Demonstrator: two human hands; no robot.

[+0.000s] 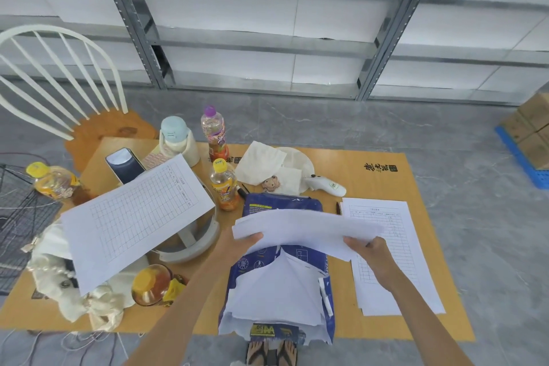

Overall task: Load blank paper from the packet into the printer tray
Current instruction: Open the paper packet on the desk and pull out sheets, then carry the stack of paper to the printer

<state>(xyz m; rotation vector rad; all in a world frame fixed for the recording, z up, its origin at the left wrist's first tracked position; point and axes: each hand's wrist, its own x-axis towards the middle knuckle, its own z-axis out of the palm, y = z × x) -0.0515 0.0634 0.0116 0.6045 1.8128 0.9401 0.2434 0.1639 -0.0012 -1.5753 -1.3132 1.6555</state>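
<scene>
Both forearms reach over the torn blue packet (282, 285), left hand (246, 242) and right hand (367, 246) pinching a sagging blank sheaf (306, 227) above it; best squared and levelled before seeking the unseen tray.

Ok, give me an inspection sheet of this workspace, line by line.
Surface: orange table, crowded on its left half.
Job's things: blue paper packet torn open, white sheets showing; blank stack held above it; no printer tray seen.
Clutter: three drink bottles, phone, grid form propped on the left, printed forms lying flat on the right, tissues, glass bowl.
Grippers: left hand and right hand each grip one end of the stack, fingers on top.
Cables: thin white cords on the floor, lower left.
Surroundings: white chair, metal shelving, cardboard boxes on a blue pallet.
</scene>
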